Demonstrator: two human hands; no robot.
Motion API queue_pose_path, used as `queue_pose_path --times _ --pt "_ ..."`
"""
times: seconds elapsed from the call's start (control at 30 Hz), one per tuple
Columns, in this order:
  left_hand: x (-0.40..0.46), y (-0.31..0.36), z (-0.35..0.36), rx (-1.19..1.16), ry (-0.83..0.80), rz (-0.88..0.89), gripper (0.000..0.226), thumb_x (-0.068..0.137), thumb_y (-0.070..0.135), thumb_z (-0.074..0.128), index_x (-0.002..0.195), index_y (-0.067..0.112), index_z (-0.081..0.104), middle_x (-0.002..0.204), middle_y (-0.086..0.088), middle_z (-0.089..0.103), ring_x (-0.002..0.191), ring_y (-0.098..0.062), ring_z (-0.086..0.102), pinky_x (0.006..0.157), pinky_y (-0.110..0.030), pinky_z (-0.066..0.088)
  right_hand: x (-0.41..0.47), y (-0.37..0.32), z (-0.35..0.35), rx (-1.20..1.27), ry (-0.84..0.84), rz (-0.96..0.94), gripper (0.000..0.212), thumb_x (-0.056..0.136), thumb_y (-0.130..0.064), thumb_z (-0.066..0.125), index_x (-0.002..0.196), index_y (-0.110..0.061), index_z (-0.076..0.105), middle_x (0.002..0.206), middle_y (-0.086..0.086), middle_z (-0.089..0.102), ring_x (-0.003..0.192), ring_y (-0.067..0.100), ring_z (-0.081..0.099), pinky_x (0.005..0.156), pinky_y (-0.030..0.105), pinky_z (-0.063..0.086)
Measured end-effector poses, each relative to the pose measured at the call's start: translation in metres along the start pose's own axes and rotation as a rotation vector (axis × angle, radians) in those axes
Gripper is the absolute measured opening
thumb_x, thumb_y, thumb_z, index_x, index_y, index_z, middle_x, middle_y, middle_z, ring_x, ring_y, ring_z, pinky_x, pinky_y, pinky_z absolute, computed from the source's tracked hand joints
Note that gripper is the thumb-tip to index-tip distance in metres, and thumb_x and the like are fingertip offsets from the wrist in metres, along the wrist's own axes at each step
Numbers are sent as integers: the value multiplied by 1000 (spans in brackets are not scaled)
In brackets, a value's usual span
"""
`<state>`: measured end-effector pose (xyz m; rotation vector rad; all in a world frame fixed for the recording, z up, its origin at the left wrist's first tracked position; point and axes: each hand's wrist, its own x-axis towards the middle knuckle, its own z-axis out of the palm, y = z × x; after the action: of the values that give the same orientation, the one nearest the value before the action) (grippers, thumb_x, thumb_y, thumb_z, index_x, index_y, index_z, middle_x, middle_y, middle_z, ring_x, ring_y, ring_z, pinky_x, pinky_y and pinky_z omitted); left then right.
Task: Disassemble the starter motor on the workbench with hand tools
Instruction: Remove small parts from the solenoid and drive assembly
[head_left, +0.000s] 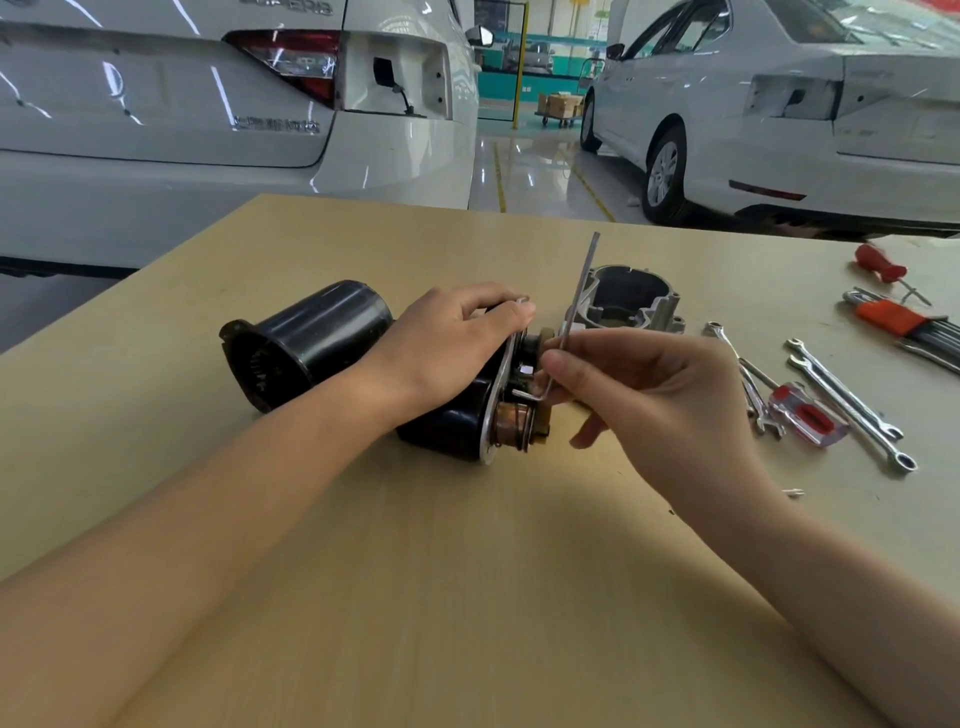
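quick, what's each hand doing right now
Left hand: grips the starter motor, steadying it.
Right hand: pinches the hex key, short end at the motor.

A car repair workshop: beyond the wooden workbench stand two white cars with tail lights removed, on a glossy floor with yellow lines. Spanners and screwdrivers lie on the workbench's right side.
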<state>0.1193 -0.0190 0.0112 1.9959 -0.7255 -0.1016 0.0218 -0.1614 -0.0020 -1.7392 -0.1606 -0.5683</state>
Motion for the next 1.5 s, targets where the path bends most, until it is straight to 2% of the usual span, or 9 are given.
queue_pose_path --times 0.3,0.63,0.73,0.97,1.1,1.17,1.33,1.43,1.5 --pt "0 -1 0 4 7 2 32 99 34 47 121 22 66 118 10 66 115 -3 55 98 -21 39 3 -2 2 48 -18 69 11 78 -4 72 87 -10 73 75 4 75 66 19 72 43 24 53" --pt "1 -1 1 -3 11 -7 31 98 34 48 121 22 66 119 12 66 114 -2 55 93 -12 37 3 0 0 78 -46 83 19 71 -17 73 87 -6 73 76 6 75 69 20 73 42 23 52" --pt "1 -2 1 -4 14 -12 32 98 35 48 121 22 66 120 11 65 116 -3 54 95 -15 37 3 -1 -1 34 -74 34 12 74 -8 75 86 -6 73 75 4 75 69 20 73 41 23 52" --pt "2 -2 2 -15 0 -11 31 99 33 48 121 21 66 120 10 65 115 -2 54 91 -11 36 0 0 -2 -192 -80 -163 7 77 -5 76 84 -8 75 72 0 74 58 11 68 43 25 53" --pt "2 -2 1 -19 4 -14 30 99 34 48 121 23 66 119 14 65 114 2 53 84 0 33 -1 2 -1 -431 -103 -472 4 78 -6 75 82 -4 75 71 -2 71 58 1 60 49 23 52" --pt "2 -2 1 -14 1 -13 31 99 34 48 122 23 65 121 14 64 115 3 52 85 1 32 -3 2 -3 -583 -173 -655 5 80 -3 72 84 -2 75 76 3 73 64 4 62 60 16 53" --pt "1 -2 1 -10 11 -12 30 98 35 48 120 24 66 116 17 65 110 6 54 81 1 34 -2 3 -14 -922 -366 -1031 17 90 4 56 90 4 73 96 14 73 92 25 71 72 36 59" --pt "1 -2 1 -10 14 -12 30 98 35 49 121 24 65 115 17 64 109 5 53 83 2 34 -1 1 -12 -765 -259 -887 10 87 0 67 90 -3 75 91 6 75 83 18 72 69 31 58" --pt "1 -2 1 -15 10 -8 30 98 34 49 120 23 66 114 15 66 108 3 54 85 -4 36 -2 -2 -6 -459 -67 -553 7 80 -5 75 84 -10 76 79 -3 75 70 10 70 59 28 56"
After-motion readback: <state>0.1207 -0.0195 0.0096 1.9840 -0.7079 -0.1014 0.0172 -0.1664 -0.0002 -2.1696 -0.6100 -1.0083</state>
